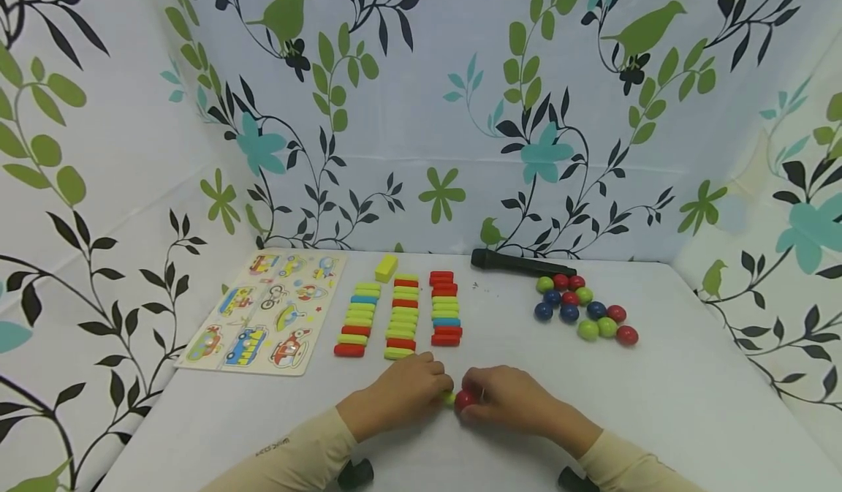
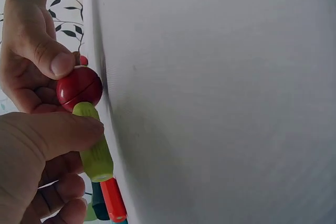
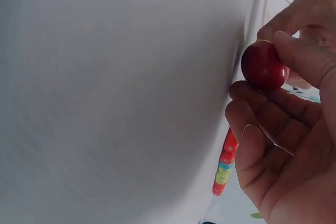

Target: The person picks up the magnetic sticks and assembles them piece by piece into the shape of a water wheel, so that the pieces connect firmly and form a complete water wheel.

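Observation:
Near the front of the table, my left hand (image 1: 404,393) and right hand (image 1: 513,402) come together. The left pinches a yellow-green ribbed peg (image 2: 96,153) between thumb and fingers. A glossy red ball (image 3: 264,65) is held by the thumb and fingers of my right hand. In the left wrist view the ball has a thin groove across it, and one end of the peg meets its underside. In the head view most of the peg is hidden behind the left fingers.
Three columns of red, green and blue pegs (image 1: 403,316) lie behind my left hand, with a yellow block (image 1: 386,267) beyond. A picture puzzle board (image 1: 270,294) lies at left. Several red, green and blue balls (image 1: 569,313) sit at right, near a black microphone-shaped object (image 1: 520,262).

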### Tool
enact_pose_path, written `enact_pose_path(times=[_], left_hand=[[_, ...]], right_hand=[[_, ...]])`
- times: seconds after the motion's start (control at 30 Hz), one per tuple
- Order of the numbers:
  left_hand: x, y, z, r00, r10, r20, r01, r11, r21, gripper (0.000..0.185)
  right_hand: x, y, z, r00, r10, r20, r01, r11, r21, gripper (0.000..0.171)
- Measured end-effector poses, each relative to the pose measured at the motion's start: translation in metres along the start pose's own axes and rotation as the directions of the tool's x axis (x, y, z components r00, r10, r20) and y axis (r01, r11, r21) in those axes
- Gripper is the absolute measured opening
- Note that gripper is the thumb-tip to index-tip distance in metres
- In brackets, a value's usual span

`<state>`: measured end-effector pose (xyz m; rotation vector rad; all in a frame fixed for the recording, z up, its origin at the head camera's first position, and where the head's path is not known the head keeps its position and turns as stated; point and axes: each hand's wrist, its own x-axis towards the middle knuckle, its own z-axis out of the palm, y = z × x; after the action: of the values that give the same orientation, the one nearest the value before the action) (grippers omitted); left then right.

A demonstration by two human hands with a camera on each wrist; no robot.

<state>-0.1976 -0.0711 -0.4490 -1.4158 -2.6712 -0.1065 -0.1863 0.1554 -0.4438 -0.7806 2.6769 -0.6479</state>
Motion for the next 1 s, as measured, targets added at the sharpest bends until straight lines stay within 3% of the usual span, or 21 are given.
enact_pose_path(times=[0.2, 0.3, 0.4, 0.53, 0.73, 1.0], left_hand=[[-0.004, -0.002, 0.002, 1.0, -0.01, 0.007, 0.01, 1.0, -0.028, 0.024], [-0.005, -0.004, 0.003, 1.0, -0.015, 0.008, 0.015, 0.999, -0.034, 0.027], [-0.007, -0.004, 0.004, 1.0, -0.029, 0.009, 0.029, 0.999, -0.034, 0.029], [-0.011, -0.006, 0.004, 0.999, -0.035, -0.005, 0.035, 0.999, -0.015, 0.027], [-0.012, -0.008, 0.006, 0.999, -0.04, -0.023, 0.04, 0.999, 0.012, 0.021], [-0.013, -0.01, 0.003, 0.995, -0.1, 0.01, 0.101, 0.995, -0.026, 0.022]], right_hand=[[0.008, -0.001, -0.006, 1.0, -0.002, -0.019, 0.002, 1.0, -0.013, 0.03], [0.021, 0.0, -0.019, 0.995, -0.002, -0.102, -0.01, 0.993, -0.12, 0.024], [0.04, 0.0, -0.028, 0.984, -0.035, -0.172, -0.012, 0.964, -0.264, 0.025], [0.064, -0.001, -0.026, 0.981, -0.083, -0.177, 0.01, 0.926, -0.378, 0.027], [0.081, -0.001, -0.015, 0.984, -0.086, -0.156, 0.014, 0.912, -0.41, 0.026], [0.086, -0.006, -0.007, 0.989, 0.033, -0.141, -0.09, 0.904, -0.418, 0.032]])
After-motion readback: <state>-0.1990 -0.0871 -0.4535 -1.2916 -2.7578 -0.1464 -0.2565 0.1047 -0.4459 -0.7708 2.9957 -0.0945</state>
